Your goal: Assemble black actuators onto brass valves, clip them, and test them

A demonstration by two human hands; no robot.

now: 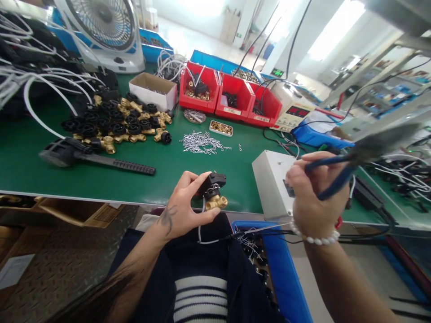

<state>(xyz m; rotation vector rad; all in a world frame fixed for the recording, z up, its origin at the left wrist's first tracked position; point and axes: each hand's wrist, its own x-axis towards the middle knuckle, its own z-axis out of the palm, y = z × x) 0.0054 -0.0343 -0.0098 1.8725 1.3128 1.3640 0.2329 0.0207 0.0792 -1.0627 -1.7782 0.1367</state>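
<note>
Near the front edge of the bench, my left hand (pixel 183 204) grips a brass valve (pixel 215 203) with a black housing (pixel 215 180) on top, between thumb and fingers. A bent metal clip shows at the joint, and a light cable hangs below. My right hand (pixel 318 202), raised over the white control box (pixel 274 179), is closed on blue-handled pliers (pixel 333 185). Their jaws point up and right, blurred by motion and apart from the valve. Beyond my left hand lies a pile of small metal clips (pixel 202 143).
Black-capped brass valves (pixel 124 123) lie heaped at left, behind a black strap-like tool (pixel 101 160). Red bins (pixel 232 110), a white carton (pixel 153 96) and a fan (pixel 104 31) line the back. A blue crate (pixel 283 273) with wired parts stands below the edge.
</note>
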